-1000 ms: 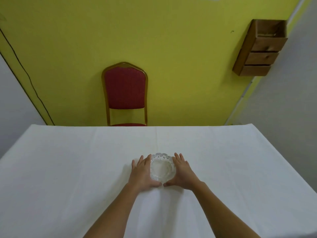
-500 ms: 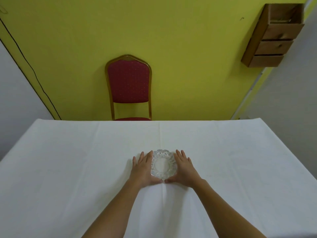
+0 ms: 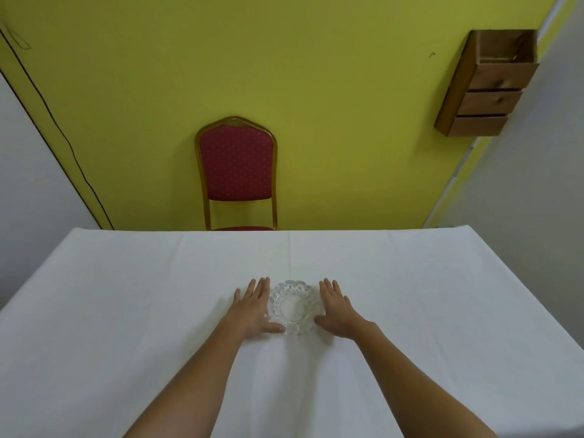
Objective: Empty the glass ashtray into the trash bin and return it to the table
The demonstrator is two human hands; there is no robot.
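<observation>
**A:** Head view, the only one I have. What sits between the hands?

**B:** I see one glass ashtray, upright on the white-clothed counter, near its middle. It lies straight ahead of me, directly between the two hands. It is round with a scalloped rim, so there is no long axis to line up with.

**A:** Which hand is nearer?

**B:** The left hand lies flat, fingers spread and open, its thumb tip touching or almost touching the near left rim. The right hand is likewise flat and open, just beside the right rim with a sliver of cloth showing between. So I judge the left marginally nearer. Neither grips anything.

**A:** Contents? The bin?

**B:** The bowl looks clear; I cannot tell if any ash remains. No trash bin is in view.

**A:** Counts?

**B:** One ashtray, two hands, one red chair past the far edge, one wooden drawer box on the wall.
</observation>
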